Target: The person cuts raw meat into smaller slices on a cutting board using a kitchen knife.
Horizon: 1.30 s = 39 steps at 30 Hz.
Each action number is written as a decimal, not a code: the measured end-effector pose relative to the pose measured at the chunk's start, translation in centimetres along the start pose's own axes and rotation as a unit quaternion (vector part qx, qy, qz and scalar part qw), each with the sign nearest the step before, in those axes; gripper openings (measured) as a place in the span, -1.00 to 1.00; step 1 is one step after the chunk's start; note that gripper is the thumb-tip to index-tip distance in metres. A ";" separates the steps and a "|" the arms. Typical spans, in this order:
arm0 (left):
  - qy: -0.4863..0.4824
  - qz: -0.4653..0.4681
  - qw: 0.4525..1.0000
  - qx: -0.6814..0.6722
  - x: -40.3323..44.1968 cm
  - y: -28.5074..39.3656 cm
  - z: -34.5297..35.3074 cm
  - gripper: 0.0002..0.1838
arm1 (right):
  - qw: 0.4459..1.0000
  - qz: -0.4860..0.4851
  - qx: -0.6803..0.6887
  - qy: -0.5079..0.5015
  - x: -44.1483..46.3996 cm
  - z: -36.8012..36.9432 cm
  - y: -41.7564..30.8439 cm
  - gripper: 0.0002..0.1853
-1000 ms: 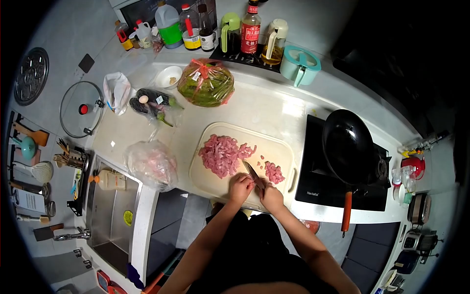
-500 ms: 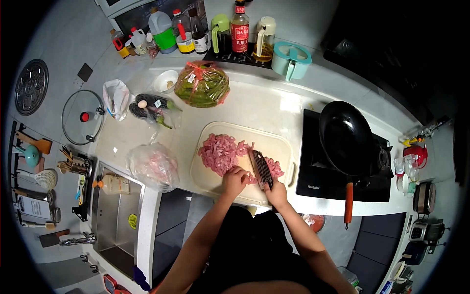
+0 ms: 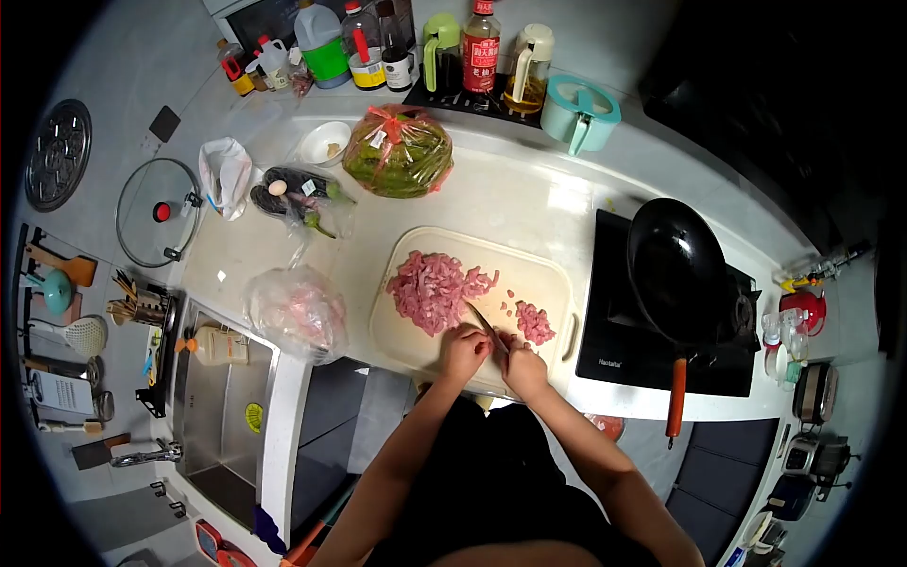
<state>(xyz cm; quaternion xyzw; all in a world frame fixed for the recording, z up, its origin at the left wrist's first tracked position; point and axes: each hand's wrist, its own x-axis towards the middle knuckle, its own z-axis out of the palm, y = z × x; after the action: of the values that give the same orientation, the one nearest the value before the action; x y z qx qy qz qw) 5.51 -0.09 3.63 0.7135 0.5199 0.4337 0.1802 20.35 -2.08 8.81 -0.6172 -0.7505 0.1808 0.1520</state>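
Observation:
My right hand [image 3: 522, 369] is closed round the handle of a kitchen knife [image 3: 486, 324], whose blade shows as a narrow dark strip slanting up to the left over the cutting board [image 3: 529, 260]. Right beside the blade, my left hand [image 3: 465, 351] rests at the board's near side with curled fingers; whatever lies under them is hidden. A large pile of sliced raw meat [image 3: 430, 293] spreads above my left hand. To the right of the knife sits a smaller heap of cut meat [image 3: 535, 323], with a few loose bits above it.
Right of the board, a black wok [image 3: 675, 269] stands on the stove [image 3: 614, 321]. Left are a clear plastic bag [image 3: 298, 312], bagged eggplants [image 3: 293, 194] with an egg, and a sink [image 3: 222, 406]. Behind lie a bag of green vegetables [image 3: 399, 156], a white bowl [image 3: 324, 144] and several bottles.
The knife has turned from showing its broad patterned side to nearly edge-on, and its blade has come nearer my left hand. The view has shifted slightly.

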 end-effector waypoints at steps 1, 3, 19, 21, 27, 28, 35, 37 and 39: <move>0.003 0.001 1.000 -0.009 0.0 -0.2 0.2 -0.90 | 0.999 0.038 0.006 -0.007 0.6 0.1 -0.4 -0.72; 0.008 0.006 1.000 -0.027 0.0 -0.4 0.3 -0.91 | 0.993 0.114 0.019 -0.020 1.6 0.2 -1.1 -0.71; 0.028 -0.081 0.996 -0.032 -2.8 0.6 0.6 -0.92 | 0.994 -0.009 -0.069 -0.079 -2.6 -4.2 0.5 -0.72; 0.027 -0.068 0.997 -0.028 -2.8 0.4 0.8 -0.92 | 0.993 -0.006 -0.064 -0.095 -2.1 -3.2 0.6 -0.73; 0.038 -0.066 0.997 -0.014 -2.9 0.1 1.2 -0.92 | 0.998 0.057 0.035 -0.003 0.1 -0.3 -1.2 -0.66; 0.032 -0.070 0.997 -0.011 -2.8 0.4 0.9 -0.93 | 0.995 0.081 0.059 0.019 0.2 0.6 -0.6 -0.69; 0.079 -0.113 0.990 -0.008 -3.0 2.0 0.2 -0.91 | 0.994 0.074 0.080 -0.007 -1.1 -2.0 1.8 -0.65; 0.061 -0.118 0.991 -0.025 -3.1 1.7 0.3 -0.91 | 0.998 0.012 0.058 -0.001 -1.9 -3.7 1.0 -0.65; 0.064 -0.132 0.989 -0.036 -3.2 1.5 0.6 -0.90 | 0.998 0.015 -0.015 -0.064 -2.1 -4.2 0.9 -0.69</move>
<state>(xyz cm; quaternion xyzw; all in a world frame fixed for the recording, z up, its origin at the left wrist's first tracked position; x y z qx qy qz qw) 6.60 -3.43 3.01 0.6023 0.6038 0.4698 0.2278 23.42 -3.65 12.12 -0.6175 -0.7521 0.2114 0.0916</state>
